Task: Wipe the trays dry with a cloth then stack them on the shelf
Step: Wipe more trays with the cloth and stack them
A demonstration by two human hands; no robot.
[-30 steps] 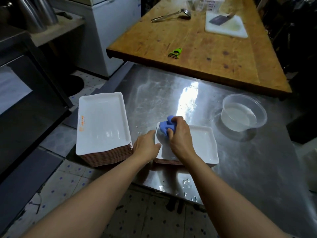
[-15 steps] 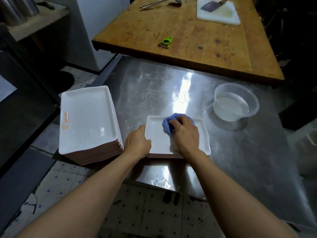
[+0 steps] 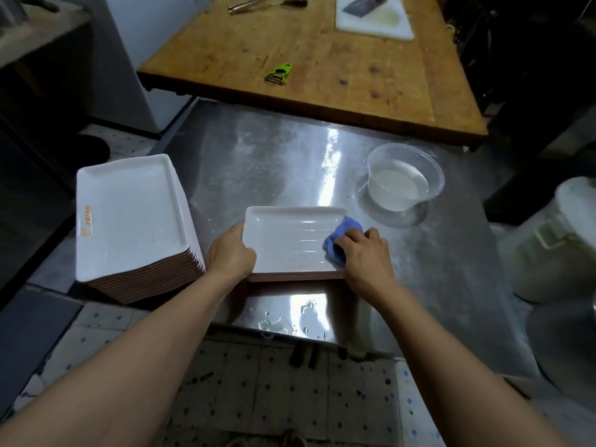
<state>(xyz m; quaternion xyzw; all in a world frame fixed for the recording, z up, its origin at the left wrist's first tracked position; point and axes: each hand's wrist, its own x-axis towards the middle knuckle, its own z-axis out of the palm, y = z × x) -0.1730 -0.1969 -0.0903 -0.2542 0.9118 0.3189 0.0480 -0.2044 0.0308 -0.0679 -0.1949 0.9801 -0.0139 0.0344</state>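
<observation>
A white rectangular tray [image 3: 287, 240] lies on the steel table [image 3: 258, 169], on top of a thin brown-edged pile. My left hand [image 3: 230, 254] grips the tray's left near corner. My right hand [image 3: 366, 256] presses a bunched blue cloth [image 3: 342, 237] onto the tray's right end. Wet streaks show on the tray's floor. A tall stack of white trays [image 3: 129, 214] with brown edges stands at the table's left edge, overhanging it.
A clear plastic bowl of water [image 3: 404, 182] sits right of the tray. Water drops lie near the table's front edge. Behind is a wooden table [image 3: 322, 59] with a green peeler [image 3: 279, 74] and a white cutting board [image 3: 375, 17]. A white bucket [image 3: 554, 240] stands at right.
My right hand has slid the blue cloth from the tray's left-middle across to its right end. My left hand stays on the left corner. The camera has tilted downward.
</observation>
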